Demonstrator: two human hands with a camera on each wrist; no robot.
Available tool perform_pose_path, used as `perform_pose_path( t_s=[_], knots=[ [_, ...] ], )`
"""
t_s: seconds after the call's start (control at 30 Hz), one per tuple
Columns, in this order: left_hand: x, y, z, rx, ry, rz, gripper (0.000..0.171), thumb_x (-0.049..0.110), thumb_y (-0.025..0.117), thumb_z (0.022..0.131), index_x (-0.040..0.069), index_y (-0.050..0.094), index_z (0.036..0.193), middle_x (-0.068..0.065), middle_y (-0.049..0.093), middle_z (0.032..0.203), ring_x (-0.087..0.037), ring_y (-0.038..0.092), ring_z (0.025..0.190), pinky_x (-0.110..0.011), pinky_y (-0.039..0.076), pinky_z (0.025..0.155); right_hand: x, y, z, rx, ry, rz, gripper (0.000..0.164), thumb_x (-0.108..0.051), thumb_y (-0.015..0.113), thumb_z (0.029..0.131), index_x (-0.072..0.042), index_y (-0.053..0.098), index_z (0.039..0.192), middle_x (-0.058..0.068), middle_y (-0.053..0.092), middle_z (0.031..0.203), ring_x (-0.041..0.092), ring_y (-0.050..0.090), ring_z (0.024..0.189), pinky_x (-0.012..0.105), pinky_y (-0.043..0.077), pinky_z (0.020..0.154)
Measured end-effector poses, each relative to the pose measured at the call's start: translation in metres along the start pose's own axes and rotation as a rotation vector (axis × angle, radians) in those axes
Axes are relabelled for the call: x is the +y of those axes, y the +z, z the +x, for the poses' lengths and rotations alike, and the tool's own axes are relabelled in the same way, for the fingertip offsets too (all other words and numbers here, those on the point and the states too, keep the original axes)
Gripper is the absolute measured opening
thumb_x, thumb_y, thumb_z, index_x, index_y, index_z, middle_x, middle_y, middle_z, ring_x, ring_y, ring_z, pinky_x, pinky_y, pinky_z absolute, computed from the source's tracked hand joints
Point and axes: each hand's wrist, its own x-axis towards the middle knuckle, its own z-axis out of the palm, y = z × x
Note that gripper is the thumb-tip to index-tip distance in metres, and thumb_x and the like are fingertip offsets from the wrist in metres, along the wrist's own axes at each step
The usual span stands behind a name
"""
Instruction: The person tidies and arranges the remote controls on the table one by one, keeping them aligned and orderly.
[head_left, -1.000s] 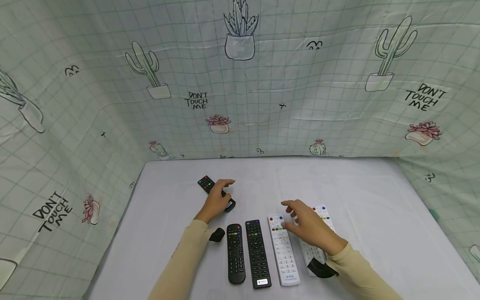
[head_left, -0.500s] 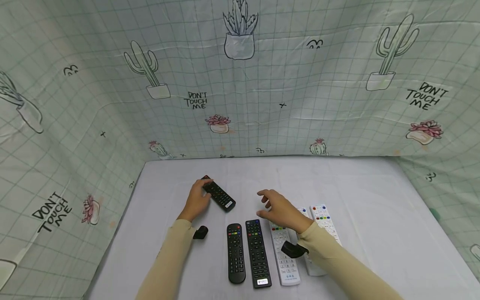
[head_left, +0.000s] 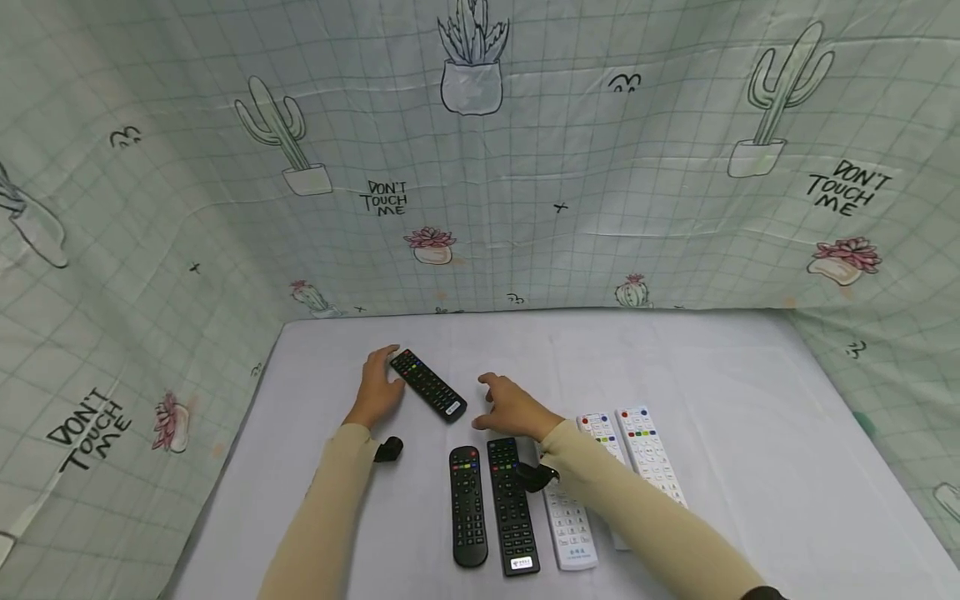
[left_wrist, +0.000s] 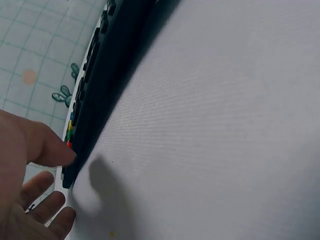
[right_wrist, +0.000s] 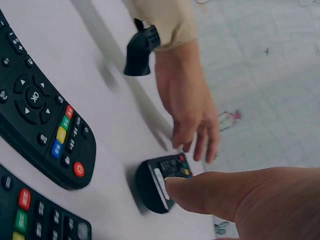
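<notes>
A black remote control [head_left: 428, 386] lies slantwise on the white table, with a pale label at its near end. Beside its far left end is my left hand [head_left: 375, 387], fingers spread. In the left wrist view the thumb [left_wrist: 47, 145] overlaps the remote's edge [left_wrist: 95, 95]; I cannot tell whether they touch. My right hand [head_left: 513, 406] hovers just right of the remote's labelled end, fingers loosely bent, holding nothing. From the right wrist, its thumb [right_wrist: 215, 192] appears in front of that end [right_wrist: 150, 187].
Two black remotes [head_left: 468, 508] [head_left: 513, 508] lie side by side nearer the person. Two white remotes [head_left: 572, 529] [head_left: 649, 450] lie to their right, partly hidden by the right sleeve [head_left: 630, 508]. A cactus-print cloth [head_left: 525, 167] rises behind the table.
My left hand has shifted left, from over the slanted remote to beside its far end. My right hand has moved left from above the white remotes. The remotes stay in place.
</notes>
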Motion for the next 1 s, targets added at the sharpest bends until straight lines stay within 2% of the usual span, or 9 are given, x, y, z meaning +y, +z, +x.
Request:
perform_pose_path(
  t_s=[0.17, 0.23, 0.3, 0.37, 0.47, 0.67, 0.77, 0.93, 1.0],
  knots=[
    [-0.001, -0.002, 0.006, -0.042, 0.013, 0.038, 0.069, -0.017, 0.053, 0.088, -0.008, 0.037, 0.156, -0.035, 0.039, 0.157, -0.050, 0.030, 0.152, -0.059, 0.023, 0.129, -0.007, 0.014, 0.010, -0.014, 0.055, -0.008, 0.083, -0.014, 0.087, 0.086, 0.011, 0.043, 0.151, 0.029, 0.061, 0.131, 0.040, 0.063, 0.120, 0.052, 0.054, 0.104],
    [-0.001, -0.003, 0.008, -0.052, 0.026, 0.050, 0.070, -0.018, 0.052, 0.087, -0.009, 0.039, 0.155, -0.035, 0.042, 0.156, -0.050, 0.032, 0.151, -0.058, 0.022, 0.129, -0.009, 0.019, 0.012, -0.003, 0.065, -0.036, 0.084, -0.015, 0.088, 0.084, 0.011, 0.044, 0.150, 0.030, 0.059, 0.132, 0.040, 0.063, 0.119, 0.052, 0.054, 0.105],
    [0.000, -0.003, 0.011, -0.061, 0.027, 0.056, 0.070, -0.018, 0.052, 0.086, -0.009, 0.040, 0.154, -0.034, 0.044, 0.155, -0.050, 0.033, 0.151, -0.058, 0.022, 0.129, -0.012, 0.023, 0.015, 0.011, 0.069, -0.065, 0.084, -0.016, 0.090, 0.083, 0.010, 0.044, 0.149, 0.032, 0.056, 0.133, 0.039, 0.064, 0.114, 0.051, 0.056, 0.102],
    [0.000, -0.003, 0.013, -0.063, 0.032, 0.065, 0.069, -0.019, 0.051, 0.085, -0.010, 0.042, 0.152, -0.035, 0.045, 0.154, -0.051, 0.035, 0.150, -0.058, 0.023, 0.129, -0.014, 0.028, 0.018, 0.030, 0.075, -0.085, 0.084, -0.016, 0.091, 0.082, 0.010, 0.045, 0.148, 0.031, 0.055, 0.129, 0.035, 0.064, 0.102, 0.050, 0.058, 0.095],
    [-0.001, -0.002, 0.015, -0.062, 0.027, 0.079, 0.066, -0.019, 0.051, 0.086, -0.010, 0.044, 0.151, -0.035, 0.047, 0.153, -0.051, 0.037, 0.148, -0.059, 0.027, 0.127, -0.017, 0.035, 0.022, 0.062, 0.074, -0.071, 0.084, -0.013, 0.091, 0.080, 0.011, 0.045, 0.147, 0.029, 0.054, 0.123, 0.030, 0.061, 0.090, 0.048, 0.059, 0.088],
    [0.001, -0.001, 0.012, -0.048, 0.005, 0.095, 0.063, -0.018, 0.054, 0.088, -0.009, 0.046, 0.150, -0.033, 0.048, 0.153, -0.049, 0.038, 0.147, -0.057, 0.028, 0.127, -0.020, 0.046, 0.028, 0.103, 0.059, -0.041, 0.079, -0.006, 0.089, 0.081, 0.011, 0.044, 0.144, 0.028, 0.050, 0.121, 0.032, 0.061, 0.090, 0.048, 0.059, 0.087],
    [0.002, 0.000, 0.010, -0.036, -0.007, 0.094, 0.061, -0.016, 0.055, 0.090, -0.008, 0.046, 0.150, -0.032, 0.048, 0.154, -0.048, 0.039, 0.147, -0.057, 0.029, 0.127, -0.021, 0.049, 0.031, 0.114, 0.044, -0.070, 0.075, -0.006, 0.089, 0.082, 0.011, 0.046, 0.141, 0.027, 0.051, 0.120, 0.032, 0.062, 0.091, 0.047, 0.059, 0.087],
    [0.002, 0.002, 0.006, -0.018, -0.023, 0.085, 0.060, -0.015, 0.054, 0.092, -0.007, 0.047, 0.151, -0.030, 0.047, 0.155, -0.046, 0.038, 0.149, -0.055, 0.029, 0.127, -0.020, 0.051, 0.034, 0.123, 0.007, -0.121, 0.058, -0.004, 0.087, 0.083, 0.009, 0.054, 0.130, 0.023, 0.056, 0.111, 0.028, 0.061, 0.085, 0.044, 0.059, 0.079],
    [0.001, 0.003, 0.004, -0.007, -0.014, 0.079, 0.060, -0.016, 0.055, 0.090, -0.008, 0.047, 0.149, -0.032, 0.048, 0.153, -0.047, 0.038, 0.148, -0.056, 0.029, 0.127, -0.019, 0.050, 0.033, 0.128, -0.003, -0.113, 0.055, -0.001, 0.086, 0.083, 0.009, 0.056, 0.129, 0.023, 0.057, 0.110, 0.029, 0.061, 0.087, 0.044, 0.059, 0.080]
  ],
)
